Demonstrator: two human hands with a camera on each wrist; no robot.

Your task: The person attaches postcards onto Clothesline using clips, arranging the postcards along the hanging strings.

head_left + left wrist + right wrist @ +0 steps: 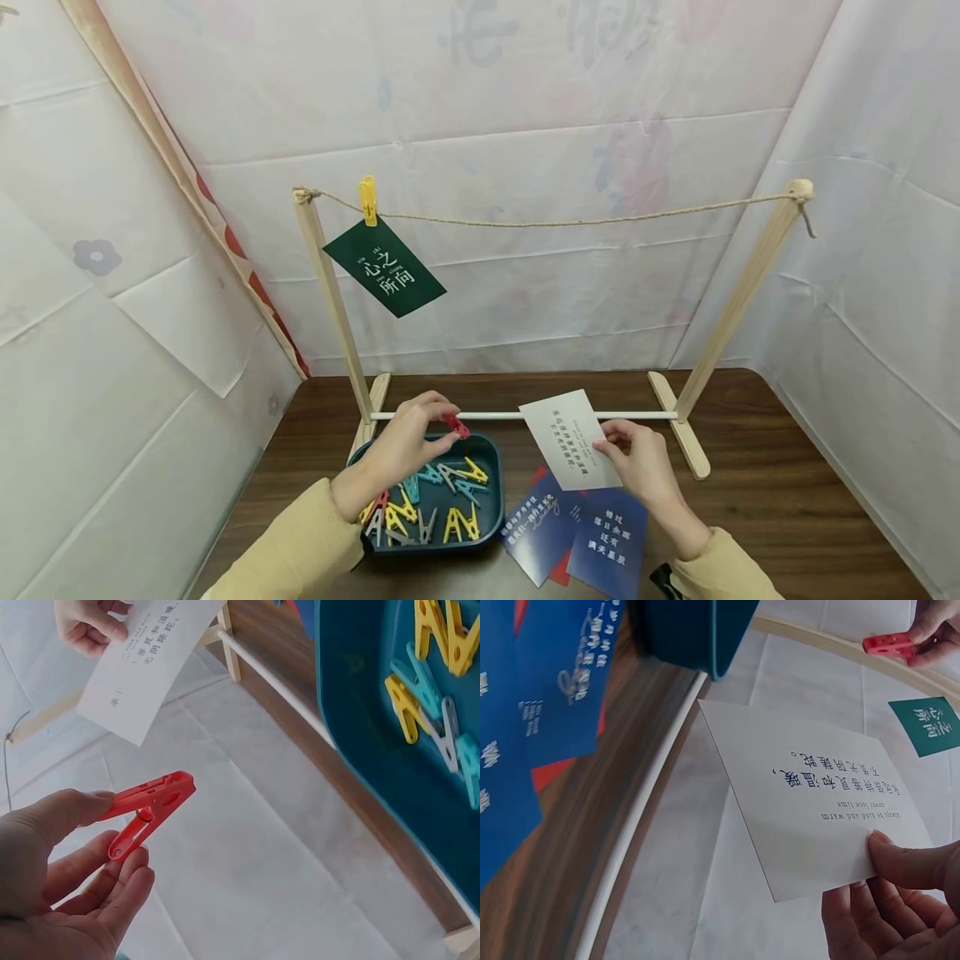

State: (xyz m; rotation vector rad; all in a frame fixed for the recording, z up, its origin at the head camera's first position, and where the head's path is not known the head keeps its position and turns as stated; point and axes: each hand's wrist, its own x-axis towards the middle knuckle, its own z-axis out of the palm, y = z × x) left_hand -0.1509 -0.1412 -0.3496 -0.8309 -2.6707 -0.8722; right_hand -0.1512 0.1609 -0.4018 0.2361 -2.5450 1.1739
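Between thumb and fingers, my left hand (408, 437) pinches a red clothespin (154, 806) by its handle ends, above the bin's back edge. My right hand (641, 462) pinches a white card (566, 442) with printed text at its right edge; the card is tilted, over the blue cards (607, 533). The dark teal bin (491, 500) holds several yellow, blue, grey and red clothespins. On the twine (525, 224) at the left hangs a green card (382, 267), held at its corner by a yellow clothespin (367, 200).
A wooden frame carries the twine between its left post (330, 308) and right post (738, 308). A white rod (637, 415) joins the feet near the table's back. Red cards (560, 572) show under the blue ones. Pale cloth walls (525, 317) surround the brown table (780, 500).
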